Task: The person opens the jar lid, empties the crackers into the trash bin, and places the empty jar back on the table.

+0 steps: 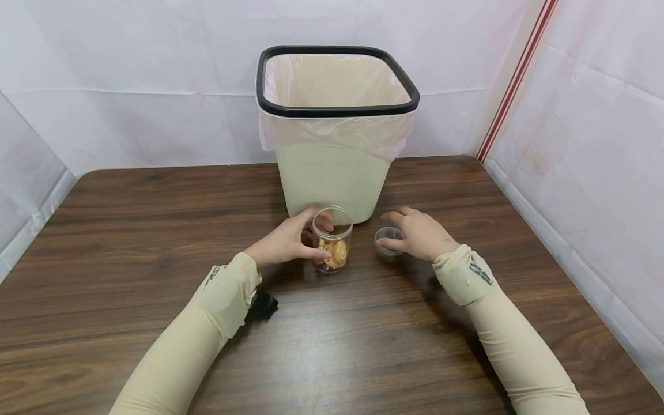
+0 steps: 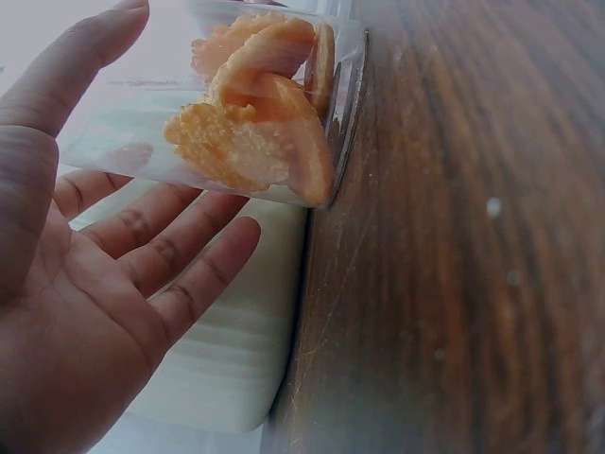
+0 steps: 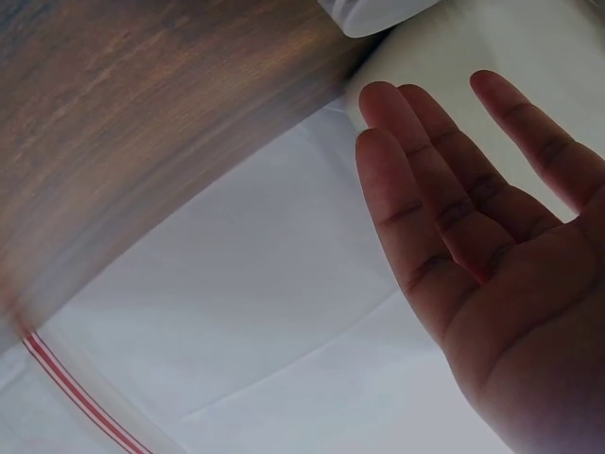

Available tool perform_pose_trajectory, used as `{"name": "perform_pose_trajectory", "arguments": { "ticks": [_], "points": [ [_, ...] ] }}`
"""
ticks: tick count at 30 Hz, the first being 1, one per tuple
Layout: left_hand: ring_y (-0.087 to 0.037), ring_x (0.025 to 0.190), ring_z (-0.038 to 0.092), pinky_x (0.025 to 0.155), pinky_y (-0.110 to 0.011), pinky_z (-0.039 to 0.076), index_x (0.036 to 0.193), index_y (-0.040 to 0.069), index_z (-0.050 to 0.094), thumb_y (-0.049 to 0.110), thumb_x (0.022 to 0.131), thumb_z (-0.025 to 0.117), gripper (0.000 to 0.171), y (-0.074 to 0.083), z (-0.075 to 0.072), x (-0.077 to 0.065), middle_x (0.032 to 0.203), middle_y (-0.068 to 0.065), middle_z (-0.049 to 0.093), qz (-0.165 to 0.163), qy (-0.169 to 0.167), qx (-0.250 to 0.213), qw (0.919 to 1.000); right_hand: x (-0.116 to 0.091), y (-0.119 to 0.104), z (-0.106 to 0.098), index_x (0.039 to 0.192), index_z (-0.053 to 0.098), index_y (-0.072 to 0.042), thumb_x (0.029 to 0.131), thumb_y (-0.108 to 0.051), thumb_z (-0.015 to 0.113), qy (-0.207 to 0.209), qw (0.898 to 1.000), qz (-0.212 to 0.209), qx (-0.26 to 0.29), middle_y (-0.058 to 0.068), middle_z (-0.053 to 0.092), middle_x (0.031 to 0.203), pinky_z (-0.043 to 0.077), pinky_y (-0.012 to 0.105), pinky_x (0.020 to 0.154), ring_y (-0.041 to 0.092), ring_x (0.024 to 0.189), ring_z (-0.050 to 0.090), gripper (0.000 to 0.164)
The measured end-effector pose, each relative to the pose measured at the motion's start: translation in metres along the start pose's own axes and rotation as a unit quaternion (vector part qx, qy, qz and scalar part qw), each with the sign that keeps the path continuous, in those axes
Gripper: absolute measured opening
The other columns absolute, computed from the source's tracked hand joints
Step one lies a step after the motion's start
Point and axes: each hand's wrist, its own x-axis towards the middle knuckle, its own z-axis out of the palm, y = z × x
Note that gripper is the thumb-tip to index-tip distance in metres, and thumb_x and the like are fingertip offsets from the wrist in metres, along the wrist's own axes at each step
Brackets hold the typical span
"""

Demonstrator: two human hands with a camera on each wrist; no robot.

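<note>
A clear plastic jar [image 1: 332, 233] with no lid on it stands upright on the table, orange-yellow cookies [image 1: 334, 252] in its lower half. My left hand [image 1: 287, 239] holds it from the left, thumb across the near side and fingers behind. In the left wrist view the cookies [image 2: 250, 113] show through the jar's wall, above the spread fingers. To the right, a round clear lid [image 1: 390, 233] lies near the bin. My right hand [image 1: 422, 233] hovers around this lid, thumb overlapping its near edge in the head view. The right wrist view shows its fingers [image 3: 444, 199] extended.
Directly behind the jar stands a cream trash bin [image 1: 332, 173] with a black rim [image 1: 337, 111] and a thin plastic liner. A small black object [image 1: 266, 305] shows beside the left wrist. White sheeting [image 1: 155, 127] walls the wooden table's [image 1: 337, 357] back and sides.
</note>
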Motion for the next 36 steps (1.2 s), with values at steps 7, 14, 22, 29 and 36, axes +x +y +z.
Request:
{"name": "perform_pose_trajectory", "arguments": {
  "ticks": [7, 14, 22, 29, 36],
  "points": [
    [-0.024, 0.113, 0.059, 0.094, -0.039, 0.049, 0.136, 0.008, 0.042, 0.016, 0.078, 0.080, 0.070, 0.001, 0.000, 0.001, 0.125, -0.012, 0.060, -0.004, 0.000, 0.001, 1.0000, 0.000, 0.000, -0.001, 0.131, 0.056, -0.007, 0.086, -0.052, 0.064, 0.009, 1.000, -0.006, 0.001, 0.018, 0.058, 0.129, 0.046, 0.050, 0.098, 0.035, 0.118, 0.057, 0.064],
    [-0.025, 0.113, 0.059, 0.093, -0.039, 0.050, 0.135, 0.007, 0.042, 0.015, 0.078, 0.080, 0.069, 0.000, 0.000, 0.000, 0.125, -0.013, 0.060, -0.002, 0.000, 0.000, 1.0000, -0.002, 0.000, -0.006, 0.132, 0.056, -0.007, 0.086, -0.052, 0.064, 0.020, 1.000, -0.012, 0.003, 0.018, 0.060, 0.125, 0.047, 0.049, 0.096, 0.034, 0.113, 0.059, 0.064],
    [-0.024, 0.113, 0.059, 0.094, -0.040, 0.049, 0.134, 0.007, 0.044, 0.015, 0.077, 0.080, 0.068, 0.001, 0.000, 0.000, 0.124, -0.012, 0.060, -0.007, 0.001, -0.003, 1.0000, -0.005, -0.003, -0.015, 0.133, 0.056, -0.008, 0.086, -0.051, 0.065, 0.028, 1.000, 0.001, 0.010, 0.017, 0.059, 0.126, 0.047, 0.049, 0.096, 0.033, 0.111, 0.060, 0.064],
    [-0.024, 0.113, 0.059, 0.094, -0.039, 0.049, 0.134, 0.007, 0.043, 0.017, 0.078, 0.080, 0.067, -0.002, -0.001, 0.000, 0.126, -0.012, 0.060, -0.001, 0.000, -0.001, 1.0000, -0.008, -0.005, -0.022, 0.133, 0.055, -0.009, 0.088, -0.049, 0.064, 0.037, 0.999, -0.002, 0.017, 0.016, 0.058, 0.127, 0.045, 0.049, 0.099, 0.033, 0.117, 0.057, 0.062],
    [-0.024, 0.113, 0.058, 0.092, -0.039, 0.049, 0.134, 0.007, 0.043, 0.016, 0.078, 0.080, 0.068, -0.002, 0.000, 0.000, 0.126, -0.012, 0.060, 0.001, 0.000, -0.003, 1.0000, -0.013, -0.003, -0.030, 0.135, 0.054, -0.010, 0.090, -0.049, 0.061, 0.056, 0.998, 0.006, 0.036, 0.015, 0.055, 0.132, 0.042, 0.048, 0.103, 0.031, 0.125, 0.052, 0.060]
  ]
}}
